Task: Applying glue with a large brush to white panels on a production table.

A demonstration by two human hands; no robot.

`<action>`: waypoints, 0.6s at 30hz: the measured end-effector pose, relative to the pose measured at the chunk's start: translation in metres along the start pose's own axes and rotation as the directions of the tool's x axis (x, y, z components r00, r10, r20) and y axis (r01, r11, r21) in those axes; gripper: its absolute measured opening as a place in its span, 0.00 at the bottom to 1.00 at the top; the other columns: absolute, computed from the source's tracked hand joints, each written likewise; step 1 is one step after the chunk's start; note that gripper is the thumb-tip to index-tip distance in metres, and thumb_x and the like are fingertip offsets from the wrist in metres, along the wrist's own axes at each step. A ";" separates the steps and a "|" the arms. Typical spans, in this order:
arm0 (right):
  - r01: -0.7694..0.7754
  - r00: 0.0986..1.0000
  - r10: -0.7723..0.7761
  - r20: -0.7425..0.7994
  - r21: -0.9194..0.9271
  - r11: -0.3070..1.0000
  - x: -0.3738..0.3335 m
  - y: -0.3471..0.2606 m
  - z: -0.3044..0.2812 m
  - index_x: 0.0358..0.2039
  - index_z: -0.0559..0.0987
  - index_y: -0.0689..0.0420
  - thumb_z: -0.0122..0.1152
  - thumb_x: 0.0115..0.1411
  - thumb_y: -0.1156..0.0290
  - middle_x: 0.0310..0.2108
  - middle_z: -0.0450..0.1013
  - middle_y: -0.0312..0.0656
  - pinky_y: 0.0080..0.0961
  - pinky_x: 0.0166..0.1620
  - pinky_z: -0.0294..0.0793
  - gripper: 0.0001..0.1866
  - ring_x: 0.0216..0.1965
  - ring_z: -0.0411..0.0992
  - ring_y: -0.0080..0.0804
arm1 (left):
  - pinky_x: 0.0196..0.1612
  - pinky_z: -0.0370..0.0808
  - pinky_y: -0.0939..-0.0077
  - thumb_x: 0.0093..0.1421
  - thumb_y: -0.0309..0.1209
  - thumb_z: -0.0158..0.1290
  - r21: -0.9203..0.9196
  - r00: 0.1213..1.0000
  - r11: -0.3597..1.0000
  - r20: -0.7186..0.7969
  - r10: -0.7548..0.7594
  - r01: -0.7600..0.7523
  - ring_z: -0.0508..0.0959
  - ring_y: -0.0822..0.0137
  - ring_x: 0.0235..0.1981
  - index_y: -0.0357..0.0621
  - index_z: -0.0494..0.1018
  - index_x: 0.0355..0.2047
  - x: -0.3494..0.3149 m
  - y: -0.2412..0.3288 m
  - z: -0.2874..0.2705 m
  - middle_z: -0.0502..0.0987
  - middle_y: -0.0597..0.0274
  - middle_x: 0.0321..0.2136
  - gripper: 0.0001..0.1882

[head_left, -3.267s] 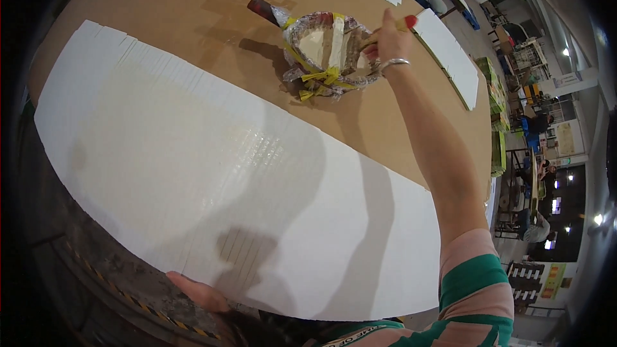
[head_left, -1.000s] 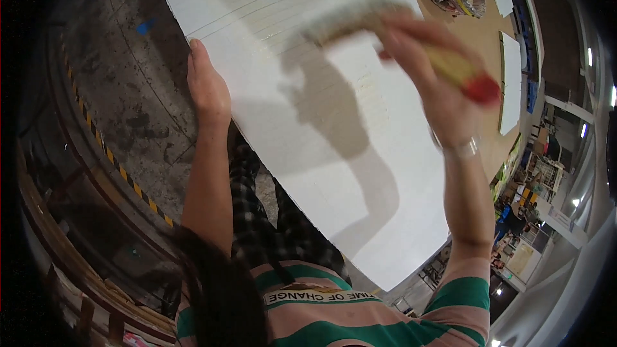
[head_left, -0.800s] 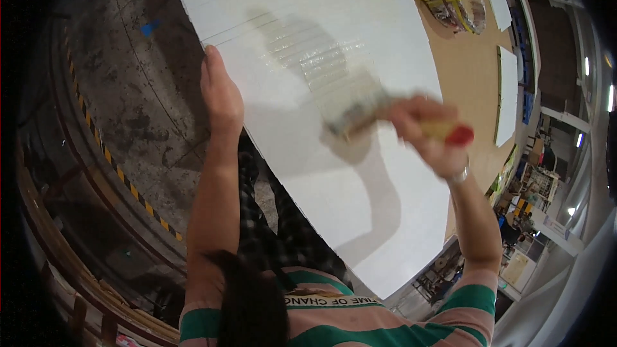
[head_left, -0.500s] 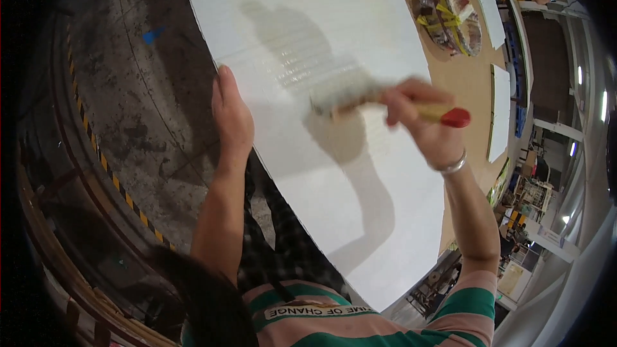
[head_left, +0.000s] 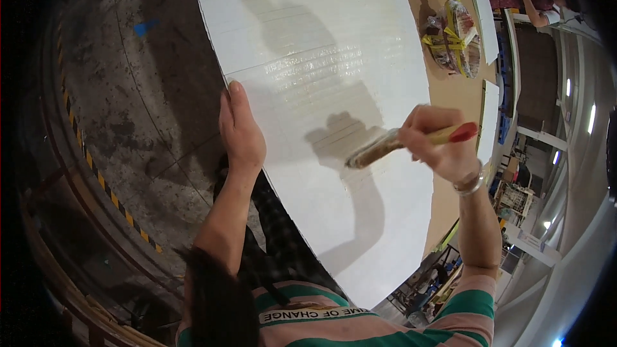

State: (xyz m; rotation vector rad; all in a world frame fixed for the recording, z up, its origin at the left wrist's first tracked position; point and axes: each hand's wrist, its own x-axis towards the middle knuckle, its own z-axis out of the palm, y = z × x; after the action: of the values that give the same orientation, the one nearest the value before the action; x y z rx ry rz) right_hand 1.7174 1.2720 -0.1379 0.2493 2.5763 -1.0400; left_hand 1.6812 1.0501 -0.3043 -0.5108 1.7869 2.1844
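Observation:
A large white board (head_left: 308, 218) lies before me, with a wet, glossy, ridged patch across its middle. My right hand (head_left: 440, 141) is closed round a paintbrush (head_left: 376, 150) with a yellowish, red-ended handle. The brush is tilted, its pale bristle end low over the board's right-centre; whether the tips touch is hard to tell. At the board's left edge, my left hand (head_left: 243, 132) holds on, thumb along the rim; its other fingers are partly hidden. Shadows of my arm and the brush fall across the white surface.
Beneath the board is a brown tabletop (head_left: 450, 99). On it, at the far right, sits a plastic-wrapped bundle (head_left: 453, 38) tied with yellow tape. Concrete floor (head_left: 160, 90) lies left, marked by a black-and-yellow stripe (head_left: 103, 183). Another person's arm (head_left: 527, 0) shows at upper right.
The brush and my right hand have moved nearer to me and slightly right, off the glossy patch. My left hand keeps to the board's edge; the whole view has shifted a little.

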 end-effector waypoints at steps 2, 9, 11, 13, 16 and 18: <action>0.168 0.986 -0.140 -0.094 0.477 0.863 0.016 -0.008 0.002 0.19 0.74 0.61 0.59 0.54 0.72 0.16 0.69 0.34 0.14 0.22 0.64 0.09 0.18 0.65 0.16 | 0.47 0.67 0.73 0.67 0.48 0.34 -0.096 1.000 0.995 -0.029 0.011 -0.014 0.70 0.65 0.42 0.29 0.65 0.46 -0.001 -0.004 0.008 0.71 0.51 0.41 0.28; -0.014 0.994 0.026 0.107 -0.117 0.993 0.016 -0.014 0.006 0.18 0.74 0.62 0.59 0.51 0.70 0.11 0.68 0.37 0.20 0.19 0.64 0.11 0.14 0.64 0.18 | 0.47 0.67 0.73 0.67 0.48 0.34 -0.069 0.995 0.997 -0.091 -0.029 0.022 0.70 0.64 0.41 0.29 0.65 0.46 -0.001 -0.008 0.005 0.71 0.50 0.41 0.28; -0.011 0.997 0.016 -0.080 0.060 0.998 0.031 -0.032 0.001 0.17 0.74 0.62 0.59 0.51 0.69 0.11 0.68 0.36 0.19 0.19 0.65 0.11 0.14 0.66 0.18 | 0.46 0.67 0.73 0.67 0.48 0.34 -0.081 0.997 0.995 -0.053 -0.057 0.053 0.70 0.65 0.41 0.30 0.65 0.45 -0.004 -0.008 0.005 0.71 0.51 0.40 0.28; 0.112 0.917 -0.031 -0.398 0.183 0.977 0.055 -0.046 0.009 0.15 0.74 0.62 0.59 0.51 0.69 0.10 0.69 0.35 0.16 0.18 0.67 0.12 0.14 0.69 0.19 | 0.45 0.67 0.73 0.67 0.48 0.34 -0.099 0.997 0.992 -0.006 -0.079 0.078 0.70 0.65 0.40 0.30 0.65 0.45 -0.004 -0.010 0.008 0.71 0.51 0.40 0.27; -0.146 0.988 0.148 -0.044 0.058 0.988 0.052 -0.030 0.008 0.16 0.74 0.61 0.59 0.51 0.69 0.10 0.69 0.35 0.16 0.17 0.66 0.12 0.14 0.69 0.19 | 0.45 0.67 0.73 0.67 0.47 0.34 -0.086 0.999 0.996 -0.013 -0.037 0.035 0.69 0.66 0.40 0.31 0.65 0.45 -0.004 -0.010 0.007 0.71 0.52 0.39 0.26; -0.129 0.991 0.129 0.031 -0.005 0.992 0.043 -0.038 0.008 0.15 0.73 0.60 0.60 0.51 0.70 0.11 0.70 0.36 0.15 0.17 0.66 0.12 0.14 0.69 0.19 | 0.45 0.67 0.73 0.67 0.46 0.34 -0.055 0.999 0.998 -0.050 -0.004 0.002 0.69 0.67 0.40 0.31 0.65 0.45 -0.002 -0.013 0.003 0.71 0.52 0.39 0.26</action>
State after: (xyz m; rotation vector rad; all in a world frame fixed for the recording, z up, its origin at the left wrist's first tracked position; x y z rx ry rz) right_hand 1.6689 1.2411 -0.1356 0.3906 2.4972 -0.9853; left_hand 1.6880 1.0557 -0.3144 -0.5848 1.7536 2.2430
